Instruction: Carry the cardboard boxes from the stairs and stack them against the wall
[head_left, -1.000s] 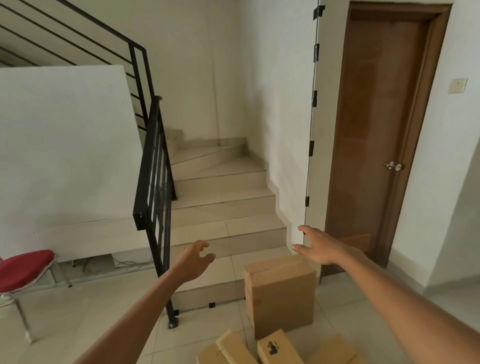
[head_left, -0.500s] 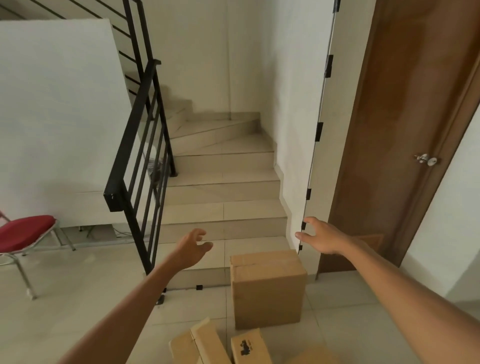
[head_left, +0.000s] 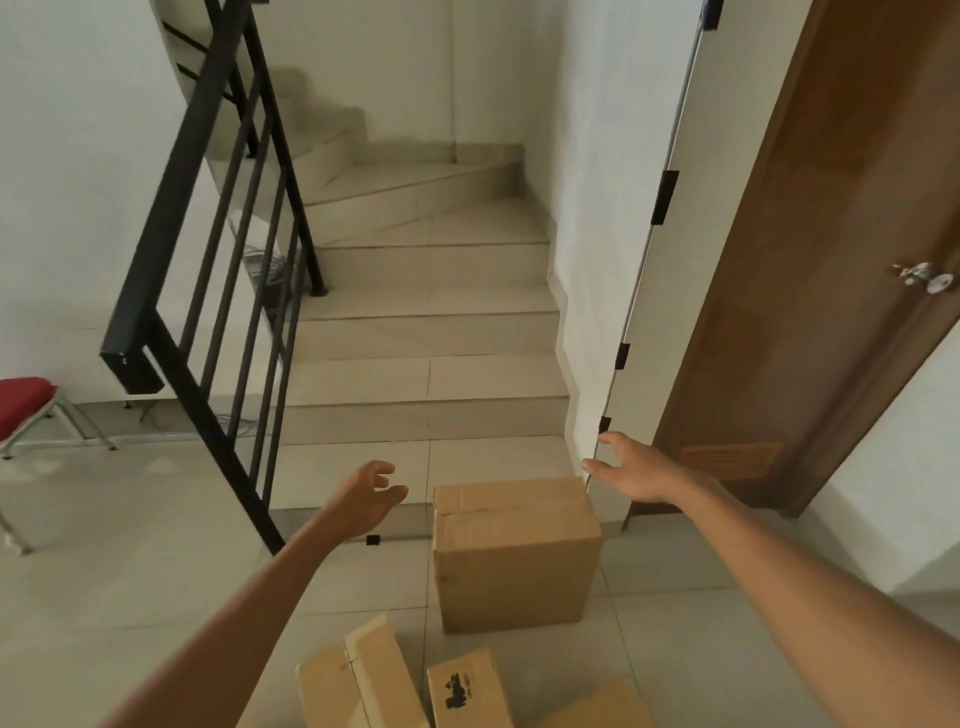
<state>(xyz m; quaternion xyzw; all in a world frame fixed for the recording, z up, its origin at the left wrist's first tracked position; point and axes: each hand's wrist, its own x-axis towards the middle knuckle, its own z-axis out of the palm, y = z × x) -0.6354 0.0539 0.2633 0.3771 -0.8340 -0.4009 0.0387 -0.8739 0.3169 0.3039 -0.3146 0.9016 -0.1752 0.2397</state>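
Note:
A large sealed cardboard box (head_left: 514, 556) stands on the tiled floor against the bottom step of the stairs (head_left: 426, 379). My left hand (head_left: 366, 496) hovers just left of the box, fingers loosely curled, holding nothing. My right hand (head_left: 636, 473) hovers above the box's right top corner with fingers spread, empty. Three smaller cardboard boxes lie on the floor near my feet: a tilted one (head_left: 358, 675), one with a black print (head_left: 467, 691), and the corner of another (head_left: 602, 706).
A black metal railing (head_left: 218, 249) borders the stairs on the left. A red-seated metal chair (head_left: 26, 410) stands at far left. A brown wooden door (head_left: 810, 291) with a metal handle is at right, past a white wall corner (head_left: 597, 260).
The view has moved closer to the stairs and tilted down. Both hands have stayed spread either side of the large box, now nearer to it.

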